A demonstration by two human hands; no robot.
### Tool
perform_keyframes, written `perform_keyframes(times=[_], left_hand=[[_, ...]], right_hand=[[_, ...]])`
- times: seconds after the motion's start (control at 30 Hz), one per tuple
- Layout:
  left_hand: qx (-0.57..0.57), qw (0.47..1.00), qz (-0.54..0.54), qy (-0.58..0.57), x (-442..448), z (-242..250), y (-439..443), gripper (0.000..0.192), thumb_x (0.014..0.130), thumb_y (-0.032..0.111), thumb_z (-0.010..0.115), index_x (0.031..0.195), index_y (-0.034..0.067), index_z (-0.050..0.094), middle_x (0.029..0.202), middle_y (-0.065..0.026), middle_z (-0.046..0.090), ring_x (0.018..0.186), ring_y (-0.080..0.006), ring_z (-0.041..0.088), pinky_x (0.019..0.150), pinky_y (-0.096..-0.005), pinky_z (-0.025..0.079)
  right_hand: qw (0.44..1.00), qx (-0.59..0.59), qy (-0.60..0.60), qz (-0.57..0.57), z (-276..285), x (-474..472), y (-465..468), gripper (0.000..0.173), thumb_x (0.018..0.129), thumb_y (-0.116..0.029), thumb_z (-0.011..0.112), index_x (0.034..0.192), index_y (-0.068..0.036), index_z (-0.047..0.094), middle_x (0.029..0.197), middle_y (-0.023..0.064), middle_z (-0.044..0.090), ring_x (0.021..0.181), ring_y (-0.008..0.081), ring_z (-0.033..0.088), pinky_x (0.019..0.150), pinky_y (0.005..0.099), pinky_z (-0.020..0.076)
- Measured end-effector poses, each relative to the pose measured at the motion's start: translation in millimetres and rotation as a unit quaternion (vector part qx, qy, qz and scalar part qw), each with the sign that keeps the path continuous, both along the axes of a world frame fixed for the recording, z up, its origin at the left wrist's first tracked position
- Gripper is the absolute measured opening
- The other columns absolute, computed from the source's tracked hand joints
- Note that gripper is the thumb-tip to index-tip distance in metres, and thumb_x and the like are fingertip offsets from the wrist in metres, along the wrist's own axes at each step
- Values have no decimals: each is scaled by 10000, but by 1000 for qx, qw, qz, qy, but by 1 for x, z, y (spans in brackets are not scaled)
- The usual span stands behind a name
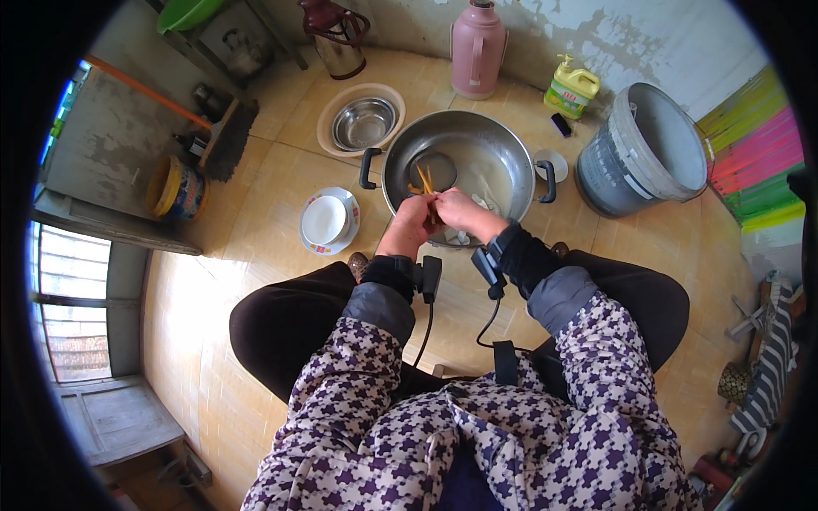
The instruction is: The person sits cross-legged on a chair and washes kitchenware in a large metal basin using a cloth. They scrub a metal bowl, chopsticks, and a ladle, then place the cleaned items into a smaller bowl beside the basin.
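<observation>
A bundle of yellowish chopsticks is gripped between my left hand and my right hand, which meet over the near side of a large two-handled metal pan. Their tips point away from me; my fingers cover the lower ends. Cloudy water lies in the pan. A round, dark metal piece, perhaps a ladle bowl, rests in it on the left. Beside and below my right hand is a whitish crumpled cloth, partly hidden by my wrist.
Left of the pan, a white bowl sits on a flowered plate. Behind are a basin holding metal bowls, a pink thermos and a yellow detergent jug. A small bowl and large bucket stand right.
</observation>
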State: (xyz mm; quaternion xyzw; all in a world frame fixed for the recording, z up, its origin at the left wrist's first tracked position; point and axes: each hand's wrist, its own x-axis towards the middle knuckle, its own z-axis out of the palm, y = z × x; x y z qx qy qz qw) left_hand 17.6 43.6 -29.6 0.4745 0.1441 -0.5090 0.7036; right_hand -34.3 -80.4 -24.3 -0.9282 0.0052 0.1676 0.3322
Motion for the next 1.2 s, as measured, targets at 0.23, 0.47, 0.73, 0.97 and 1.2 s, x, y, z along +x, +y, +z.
perform_keyframes(times=[0.23, 0.47, 0.73, 0.97, 1.2], left_hand=[[67, 990, 17, -120, 31, 15, 20, 230, 942, 172, 470, 747, 65, 528, 630, -42, 538, 490, -158, 502, 420, -267, 390], [70, 989, 21, -130, 32, 28, 26, 183, 959, 206, 485, 861, 57, 526, 633, 2, 466, 433, -86, 384, 375, -237, 303], [98, 984, 3, -149, 34, 32, 27, 205, 966, 232, 488, 897, 48, 546, 637, 19, 450, 431, -68, 355, 369, -214, 273], [91, 985, -8, -145, 37, 31, 31, 198, 966, 237, 499, 923, 47, 540, 644, 26, 451, 445, -62, 362, 380, -201, 282], [93, 984, -4, -152, 37, 30, 29, 186, 969, 221, 488, 919, 50, 538, 644, 21, 463, 449, -74, 375, 389, -212, 303]], right_hand=[[913, 266, 275, -142, -5, -2, -42, 592, 861, -595, 493, 1224, -131, 558, 1107, 52, 617, 984, 208, 563, 754, 423, 469], [982, -150, 99, -59, -33, 16, -65, 332, 831, -253, 563, 1086, -57, 645, 1115, 175, 618, 1025, 333, 591, 875, 389, 474], [987, -129, 83, -53, -39, 35, -10, 380, 787, -113, 591, 1166, -91, 602, 1147, 161, 615, 1054, 321, 593, 891, 392, 478], [966, -186, 178, -12, -72, 37, -17, 322, 764, -158, 590, 1071, -73, 640, 1043, 158, 656, 983, 329, 624, 817, 402, 510], [982, -85, 165, -27, -66, 34, -47, 261, 791, -259, 605, 956, -78, 695, 950, 163, 672, 906, 345, 638, 778, 426, 498]])
